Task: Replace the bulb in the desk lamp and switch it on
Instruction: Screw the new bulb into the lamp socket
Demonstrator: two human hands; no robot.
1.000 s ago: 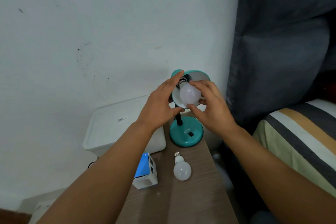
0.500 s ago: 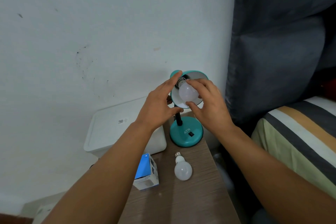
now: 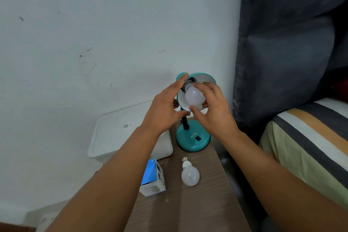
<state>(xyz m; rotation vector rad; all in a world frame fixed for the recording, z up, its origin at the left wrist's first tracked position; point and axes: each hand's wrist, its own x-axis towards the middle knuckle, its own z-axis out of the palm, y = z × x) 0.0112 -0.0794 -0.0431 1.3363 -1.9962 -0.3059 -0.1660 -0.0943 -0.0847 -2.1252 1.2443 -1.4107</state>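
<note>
Head view: a frosted white round bulb [image 3: 194, 96] is grasped by the right hand [image 3: 212, 111], the thumb under its globe and the fingers curled over its top and far side. The bulb's metal screw base is seated at the socket inside the teal metal lamp shade [image 3: 202, 78], which is tilted to open towards the camera. The shade's left edge is clasped by the left hand [image 3: 165, 111] — the forefinger is laid up along the outer rim and the thumb is pressed beneath the lower lip. How far the base is threaded in cannot be told.

Below the shade, a short black neck [image 3: 185, 123] is joined to the round teal lamp base [image 3: 193, 140], on which white letters and a small black rocker switch [image 3: 198, 138] are seen. The lamp is set at the far end of a grey-brown wood-grain tabletop [image 3: 188, 205].

Just in front of the lamp base a second frosted white bulb [image 3: 190, 174] is laid on its side, screw cap pointed towards the base. In front of the base and to its left a small blue-and-white cardboard bulb box [image 3: 153, 178] is stood at the table's edge. Left of the base, a white lidded plastic storage box [image 3: 120, 133] is placed against the pale wall [image 3: 113, 24] — right of the lamp, a dark grey curtain [image 3: 286, 43] and a striped bedcover [image 3: 310, 137] are seen.
</note>
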